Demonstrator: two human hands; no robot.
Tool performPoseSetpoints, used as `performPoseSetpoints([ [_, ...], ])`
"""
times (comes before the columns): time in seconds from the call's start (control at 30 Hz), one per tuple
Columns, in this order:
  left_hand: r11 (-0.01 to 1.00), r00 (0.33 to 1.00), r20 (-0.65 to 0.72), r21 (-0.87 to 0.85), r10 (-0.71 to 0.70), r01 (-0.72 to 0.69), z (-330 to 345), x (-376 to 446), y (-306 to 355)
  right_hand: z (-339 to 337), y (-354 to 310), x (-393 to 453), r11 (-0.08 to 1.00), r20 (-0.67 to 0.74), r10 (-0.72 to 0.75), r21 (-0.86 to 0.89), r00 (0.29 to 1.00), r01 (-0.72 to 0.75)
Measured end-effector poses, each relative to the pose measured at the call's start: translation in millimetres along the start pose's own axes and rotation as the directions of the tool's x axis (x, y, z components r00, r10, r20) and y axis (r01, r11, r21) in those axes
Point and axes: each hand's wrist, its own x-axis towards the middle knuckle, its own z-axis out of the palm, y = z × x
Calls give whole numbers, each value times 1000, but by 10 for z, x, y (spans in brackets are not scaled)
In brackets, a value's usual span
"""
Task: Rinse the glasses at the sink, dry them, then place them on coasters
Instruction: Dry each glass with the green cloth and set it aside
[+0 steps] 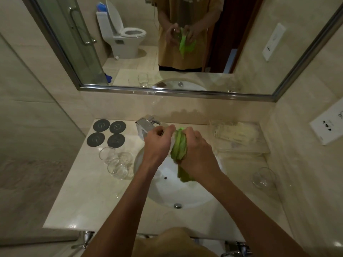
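Both hands busy drying a glass over the sink, so roughly mid-task I'd say.

Left hand [157,143] curls round the glass [172,143], right hand [196,149] grips a green cloth [179,147] stuffed against it, above the basin [167,191]. All four coasters [106,135] sit bare; three glasses [116,162] wait beside them, another glass [263,178] stands far right. Nothing placed yet.
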Motion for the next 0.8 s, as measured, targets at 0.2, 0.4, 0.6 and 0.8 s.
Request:
performPoseSetpoints([
  [0.2,992,997,5,-98,-73,73,-19,-12,68,-285,51,49,794,316,110,542,942,-275],
  [0.4,969,977,-40,-145,-207,200,37,-1,29,0,40,-100,710,211,125,664,969,-236],
  [0.6,955,969,-55,-193,-241,226,7,-4,76,171,-31,-207,847,-34,84,529,996,-53],
  [0.8,986,988,-117,-141,-100,83,11,-49,102,192,-124,-133,952,-293,-197,-285,935,111],
])
